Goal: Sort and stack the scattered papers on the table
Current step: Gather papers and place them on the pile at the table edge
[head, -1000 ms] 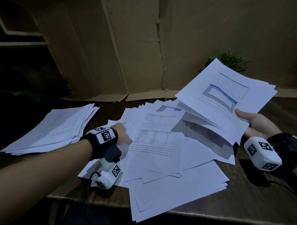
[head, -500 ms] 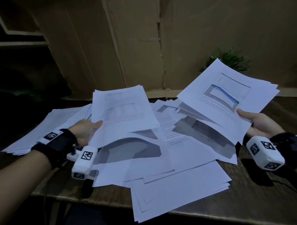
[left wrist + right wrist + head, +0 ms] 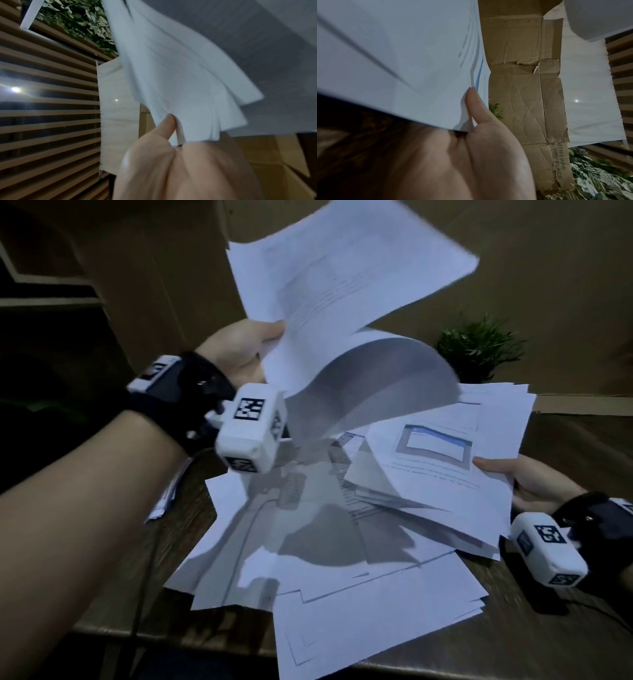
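Papers [image 3: 342, 594]: scattered, lower centre, on table [image 3: 565, 645]
Left hand [image 3: 239, 350]: pinching lifted sheets [image 3: 342, 278], upper centre
Right hand [image 3: 534, 484]: gripping printed sheaf [image 3: 445, 467], right

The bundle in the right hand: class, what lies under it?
Under the bundle held by the right hand, scattered papers overlap on the wooden table, partly in shadow. Sheets directly beneath are covered, so their print cannot be seen.

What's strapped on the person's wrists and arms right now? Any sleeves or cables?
No sleeves: both forearms are bare. Each wrist wears a black strap carrying a white boxy camera module with black-and-white square tag markings; the right one matches. A thin dark cable hangs under the left forearm.
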Action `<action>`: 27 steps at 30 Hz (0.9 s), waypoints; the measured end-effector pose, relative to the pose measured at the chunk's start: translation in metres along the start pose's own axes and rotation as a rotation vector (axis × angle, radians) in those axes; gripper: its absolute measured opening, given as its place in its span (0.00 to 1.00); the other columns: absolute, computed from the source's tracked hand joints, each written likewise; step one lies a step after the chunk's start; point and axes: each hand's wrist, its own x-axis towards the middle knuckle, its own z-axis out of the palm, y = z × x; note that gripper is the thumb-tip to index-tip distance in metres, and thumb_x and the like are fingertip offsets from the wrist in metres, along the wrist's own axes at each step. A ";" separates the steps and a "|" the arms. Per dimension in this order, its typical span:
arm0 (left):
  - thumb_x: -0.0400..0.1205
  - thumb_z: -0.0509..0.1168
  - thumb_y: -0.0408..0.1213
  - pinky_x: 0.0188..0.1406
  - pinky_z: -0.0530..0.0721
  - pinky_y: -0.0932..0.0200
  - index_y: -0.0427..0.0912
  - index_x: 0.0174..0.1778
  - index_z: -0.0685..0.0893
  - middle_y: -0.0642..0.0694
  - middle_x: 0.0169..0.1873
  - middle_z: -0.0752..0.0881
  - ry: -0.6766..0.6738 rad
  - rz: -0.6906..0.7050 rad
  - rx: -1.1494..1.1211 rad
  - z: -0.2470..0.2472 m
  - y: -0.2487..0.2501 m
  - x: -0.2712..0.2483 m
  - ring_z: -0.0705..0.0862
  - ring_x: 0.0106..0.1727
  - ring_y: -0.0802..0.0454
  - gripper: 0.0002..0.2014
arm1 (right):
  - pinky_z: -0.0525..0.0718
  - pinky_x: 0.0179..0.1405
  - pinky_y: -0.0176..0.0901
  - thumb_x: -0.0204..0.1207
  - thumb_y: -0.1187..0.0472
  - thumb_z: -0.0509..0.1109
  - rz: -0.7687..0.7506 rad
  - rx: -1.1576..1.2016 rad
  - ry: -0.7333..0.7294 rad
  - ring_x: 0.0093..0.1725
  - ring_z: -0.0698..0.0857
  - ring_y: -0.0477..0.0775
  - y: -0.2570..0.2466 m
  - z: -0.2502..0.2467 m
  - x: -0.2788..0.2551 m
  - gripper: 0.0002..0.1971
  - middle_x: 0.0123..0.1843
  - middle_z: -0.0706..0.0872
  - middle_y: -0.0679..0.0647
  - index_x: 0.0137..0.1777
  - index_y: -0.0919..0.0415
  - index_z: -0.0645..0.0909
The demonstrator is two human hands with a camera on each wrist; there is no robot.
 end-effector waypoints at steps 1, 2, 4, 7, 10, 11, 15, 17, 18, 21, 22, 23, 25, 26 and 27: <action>0.91 0.47 0.34 0.39 0.89 0.61 0.34 0.75 0.74 0.44 0.52 0.88 -0.015 -0.001 -0.018 0.013 -0.003 0.004 0.91 0.43 0.52 0.18 | 0.92 0.46 0.52 0.86 0.67 0.59 0.004 0.002 -0.022 0.61 0.89 0.63 0.000 0.001 0.000 0.19 0.68 0.88 0.60 0.75 0.59 0.77; 0.92 0.47 0.33 0.40 0.90 0.60 0.34 0.77 0.72 0.43 0.53 0.87 -0.024 0.002 -0.031 0.023 -0.011 0.008 0.91 0.42 0.52 0.19 | 0.92 0.45 0.52 0.85 0.67 0.59 0.012 0.011 -0.035 0.60 0.90 0.63 -0.001 0.002 0.000 0.19 0.67 0.88 0.60 0.74 0.60 0.78; 0.91 0.47 0.32 0.46 0.90 0.56 0.34 0.79 0.69 0.41 0.60 0.85 -0.034 0.007 -0.068 0.040 -0.033 0.013 0.90 0.46 0.49 0.20 | 0.92 0.43 0.51 0.81 0.66 0.63 0.019 0.021 -0.058 0.57 0.91 0.62 -0.001 0.003 -0.001 0.19 0.65 0.89 0.62 0.71 0.62 0.79; 0.91 0.48 0.30 0.67 0.81 0.43 0.35 0.81 0.66 0.35 0.73 0.78 -0.063 -0.041 -0.220 0.053 -0.063 0.018 0.84 0.62 0.41 0.21 | 0.92 0.47 0.54 0.67 0.62 0.76 0.028 -0.027 -0.116 0.60 0.90 0.66 0.000 0.004 -0.002 0.31 0.66 0.88 0.64 0.72 0.63 0.79; 0.91 0.49 0.33 0.63 0.83 0.42 0.34 0.74 0.75 0.37 0.63 0.85 -0.060 -0.025 -0.327 0.062 -0.052 0.023 0.86 0.57 0.40 0.17 | 0.92 0.49 0.54 0.69 0.64 0.73 0.048 -0.029 -0.095 0.55 0.92 0.63 0.002 0.002 0.000 0.29 0.65 0.89 0.64 0.72 0.65 0.79; 0.91 0.50 0.34 0.57 0.86 0.44 0.34 0.67 0.78 0.37 0.57 0.87 -0.087 -0.007 -0.347 0.067 -0.040 0.024 0.88 0.52 0.41 0.16 | 0.92 0.50 0.54 0.72 0.66 0.69 0.051 -0.019 -0.087 0.55 0.92 0.63 0.003 0.001 0.003 0.26 0.65 0.88 0.64 0.73 0.65 0.78; 0.90 0.52 0.33 0.41 0.91 0.48 0.29 0.53 0.82 0.34 0.40 0.90 -0.178 0.101 -0.398 0.088 -0.001 0.029 0.90 0.38 0.40 0.14 | 0.92 0.51 0.55 0.78 0.68 0.64 0.059 -0.016 -0.126 0.59 0.90 0.66 0.005 0.002 0.003 0.24 0.67 0.87 0.66 0.75 0.66 0.77; 0.87 0.57 0.29 0.48 0.90 0.47 0.30 0.57 0.81 0.34 0.43 0.89 -0.227 0.093 -0.347 0.089 -0.008 0.031 0.90 0.42 0.40 0.10 | 0.92 0.46 0.56 0.80 0.68 0.63 0.056 -0.003 -0.130 0.56 0.91 0.67 0.003 0.002 0.001 0.22 0.64 0.88 0.67 0.74 0.66 0.77; 0.84 0.61 0.29 0.55 0.88 0.45 0.30 0.61 0.80 0.33 0.49 0.88 -0.260 0.046 -0.279 0.086 -0.019 0.032 0.89 0.49 0.38 0.12 | 0.92 0.42 0.55 0.81 0.69 0.63 0.062 -0.002 -0.137 0.54 0.92 0.67 0.001 0.005 -0.002 0.21 0.61 0.90 0.67 0.74 0.66 0.77; 0.79 0.65 0.27 0.73 0.75 0.36 0.28 0.73 0.75 0.28 0.69 0.80 -0.137 -0.079 0.068 0.070 -0.065 0.037 0.80 0.69 0.32 0.25 | 0.91 0.46 0.55 0.80 0.71 0.62 0.044 0.050 -0.179 0.54 0.91 0.68 0.000 0.010 -0.006 0.25 0.60 0.89 0.69 0.77 0.73 0.72; 0.82 0.64 0.24 0.74 0.74 0.35 0.29 0.73 0.76 0.29 0.70 0.79 -0.075 -0.109 0.169 0.064 -0.081 0.038 0.79 0.70 0.33 0.22 | 0.89 0.54 0.58 0.80 0.72 0.60 0.043 0.102 -0.256 0.60 0.88 0.70 0.002 0.011 -0.007 0.25 0.65 0.86 0.71 0.78 0.76 0.70; 0.84 0.60 0.22 0.73 0.75 0.37 0.32 0.71 0.78 0.32 0.69 0.81 -0.042 -0.137 0.254 0.058 -0.094 0.035 0.80 0.69 0.34 0.18 | 0.87 0.60 0.58 0.81 0.71 0.60 0.048 0.123 -0.325 0.65 0.85 0.71 0.003 0.012 -0.008 0.24 0.69 0.83 0.72 0.77 0.76 0.72; 0.86 0.55 0.19 0.60 0.86 0.46 0.40 0.60 0.83 0.38 0.59 0.87 -0.052 -0.184 0.364 0.048 -0.116 0.028 0.86 0.59 0.39 0.17 | 0.89 0.58 0.58 0.82 0.69 0.62 0.083 0.055 -0.284 0.66 0.86 0.70 0.001 0.013 -0.008 0.21 0.70 0.84 0.68 0.75 0.68 0.78; 0.86 0.54 0.18 0.47 0.89 0.55 0.43 0.54 0.84 0.43 0.52 0.89 -0.059 -0.213 0.368 0.046 -0.122 0.023 0.88 0.50 0.45 0.18 | 0.90 0.55 0.59 0.84 0.69 0.61 0.077 0.011 -0.237 0.65 0.86 0.71 0.000 0.012 -0.008 0.20 0.69 0.85 0.67 0.75 0.65 0.78; 0.85 0.53 0.17 0.37 0.88 0.62 0.45 0.50 0.83 0.47 0.47 0.88 -0.054 -0.234 0.364 0.042 -0.128 0.020 0.88 0.43 0.51 0.20 | 0.91 0.53 0.60 0.85 0.69 0.59 0.080 0.008 -0.214 0.64 0.87 0.71 0.000 0.012 -0.009 0.20 0.69 0.85 0.67 0.75 0.64 0.77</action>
